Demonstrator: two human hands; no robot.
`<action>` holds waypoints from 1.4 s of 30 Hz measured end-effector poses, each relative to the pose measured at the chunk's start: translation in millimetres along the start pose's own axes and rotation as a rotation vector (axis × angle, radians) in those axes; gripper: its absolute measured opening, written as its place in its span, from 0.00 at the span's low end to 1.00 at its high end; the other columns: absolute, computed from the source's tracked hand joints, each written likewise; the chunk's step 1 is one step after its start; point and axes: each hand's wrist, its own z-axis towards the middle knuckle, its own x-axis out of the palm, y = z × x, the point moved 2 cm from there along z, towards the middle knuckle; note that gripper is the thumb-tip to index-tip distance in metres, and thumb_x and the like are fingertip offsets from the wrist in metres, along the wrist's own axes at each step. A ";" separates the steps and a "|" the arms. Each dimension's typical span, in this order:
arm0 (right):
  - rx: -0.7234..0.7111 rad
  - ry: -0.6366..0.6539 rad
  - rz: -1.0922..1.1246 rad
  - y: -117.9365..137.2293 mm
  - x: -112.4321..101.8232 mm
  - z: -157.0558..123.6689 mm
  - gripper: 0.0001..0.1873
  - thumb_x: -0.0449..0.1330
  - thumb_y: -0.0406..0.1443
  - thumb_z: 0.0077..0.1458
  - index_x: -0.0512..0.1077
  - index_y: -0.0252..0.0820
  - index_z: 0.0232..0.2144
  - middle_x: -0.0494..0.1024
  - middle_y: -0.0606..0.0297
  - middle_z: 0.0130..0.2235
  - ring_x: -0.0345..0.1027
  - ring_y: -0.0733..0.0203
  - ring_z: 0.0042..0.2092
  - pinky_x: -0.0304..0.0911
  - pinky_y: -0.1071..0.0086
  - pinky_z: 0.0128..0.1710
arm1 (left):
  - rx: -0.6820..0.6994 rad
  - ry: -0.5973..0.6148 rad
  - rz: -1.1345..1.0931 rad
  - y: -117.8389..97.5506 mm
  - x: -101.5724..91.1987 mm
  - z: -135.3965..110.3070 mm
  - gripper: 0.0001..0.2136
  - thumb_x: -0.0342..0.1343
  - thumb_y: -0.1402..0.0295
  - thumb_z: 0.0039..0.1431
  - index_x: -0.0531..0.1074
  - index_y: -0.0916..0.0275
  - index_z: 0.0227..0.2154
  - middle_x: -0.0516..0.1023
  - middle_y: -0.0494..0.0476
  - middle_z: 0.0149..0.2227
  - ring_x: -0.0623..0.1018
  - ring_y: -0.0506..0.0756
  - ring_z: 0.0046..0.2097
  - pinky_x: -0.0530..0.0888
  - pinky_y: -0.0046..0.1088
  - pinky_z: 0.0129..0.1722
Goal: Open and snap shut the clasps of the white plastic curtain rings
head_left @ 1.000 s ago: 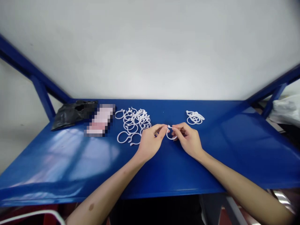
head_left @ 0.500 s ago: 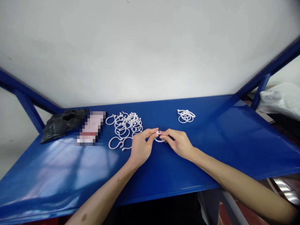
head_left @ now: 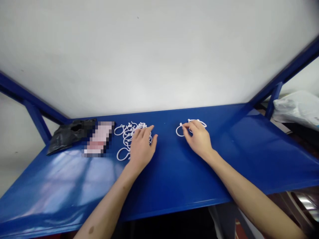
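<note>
My right hand [head_left: 198, 137] pinches a white plastic ring [head_left: 180, 125] with a small knob at its joint. The ring is just left of a small group of similar white rings [head_left: 203, 123], which the hand partly covers. Over the larger heap of white rings [head_left: 127, 135] on the left is my left hand [head_left: 143, 145], fingers apart and thumb out. Part of that heap is hidden beneath it, and I see nothing held in those fingers.
The blue table [head_left: 171, 172] meets a pale wall [head_left: 159, 59] at the back. A black plastic bag [head_left: 68, 134] and a blurred-out flat object [head_left: 99, 137] lie on the left. Blue frame bars rise at both sides. A translucent bag [head_left: 297, 108] is beyond the right end.
My hands have parted from around one ring in the middle. The right carried the ring rightward to the small group; the left let go and moved left over the heap.
</note>
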 end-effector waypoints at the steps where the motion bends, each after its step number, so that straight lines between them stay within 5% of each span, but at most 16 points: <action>1: 0.030 -0.027 -0.068 -10.0 -2.3 2.9 0.11 0.54 0.37 0.67 0.76 0.42 0.38 0.78 0.58 0.38 0.71 0.53 0.39 0.68 0.61 0.40 | -0.015 -0.024 0.096 6.9 -2.1 2.9 0.17 0.51 0.64 0.67 0.71 0.64 0.55 0.77 0.69 0.52 0.72 0.68 0.56 0.68 0.50 0.57; 6: 0.143 -0.037 -0.223 -48.5 -6.4 7.6 0.11 0.55 0.36 0.63 0.77 0.40 0.42 0.79 0.56 0.37 0.68 0.49 0.40 0.66 0.59 0.37 | -0.125 0.009 0.330 33.7 -5.1 8.2 0.18 0.48 0.64 0.65 0.73 0.64 0.52 0.76 0.70 0.52 0.70 0.72 0.56 0.67 0.51 0.53; 13: 0.150 -0.006 -0.265 -49.4 -0.5 7.2 0.11 0.56 0.36 0.63 0.78 0.40 0.41 0.78 0.54 0.37 0.66 0.48 0.41 0.67 0.57 0.40 | -0.157 -0.035 0.291 43.4 -11.8 10.4 0.09 0.52 0.63 0.63 0.76 0.59 0.38 0.80 0.64 0.42 0.72 0.69 0.50 0.67 0.49 0.49; 22: 0.065 -0.059 -0.231 -33.9 -7.1 7.5 0.13 0.55 0.37 0.65 0.78 0.41 0.43 0.77 0.54 0.39 0.65 0.48 0.42 0.67 0.55 0.42 | -0.533 -0.183 -0.102 48.7 -31.2 17.8 0.08 0.60 0.59 0.57 0.76 0.58 0.34 0.77 0.54 0.32 0.75 0.58 0.36 0.70 0.36 0.38; 29: -0.085 0.036 -0.012 -6.6 -0.2 0.5 0.12 0.55 0.36 0.66 0.75 0.44 0.49 0.77 0.56 0.42 0.67 0.48 0.46 0.68 0.52 0.48 | -0.494 -0.392 -0.496 46.4 -27.1 18.2 0.10 0.60 0.59 0.58 0.71 0.59 0.37 0.75 0.51 0.35 0.73 0.50 0.32 0.70 0.26 0.31; 35: -0.137 0.275 0.295 26.7 8.9 -13.7 0.15 0.57 0.39 0.66 0.69 0.45 0.54 0.76 0.58 0.42 0.70 0.52 0.44 0.70 0.54 0.46 | -0.526 -0.179 -0.817 23.8 -14.0 12.3 0.09 0.59 0.61 0.59 0.66 0.58 0.37 0.77 0.50 0.32 0.71 0.47 0.23 0.70 0.25 0.24; 42: -0.032 0.429 0.539 45.4 18.4 -27.1 0.18 0.65 0.45 0.59 0.66 0.45 0.47 0.76 0.62 0.42 0.72 0.60 0.35 0.71 0.63 0.35 | -0.600 0.146 -1.038 -7.1 5.7 -2.7 0.10 0.62 0.62 0.56 0.67 0.60 0.34 0.79 0.51 0.29 0.80 0.51 0.33 0.78 0.30 0.37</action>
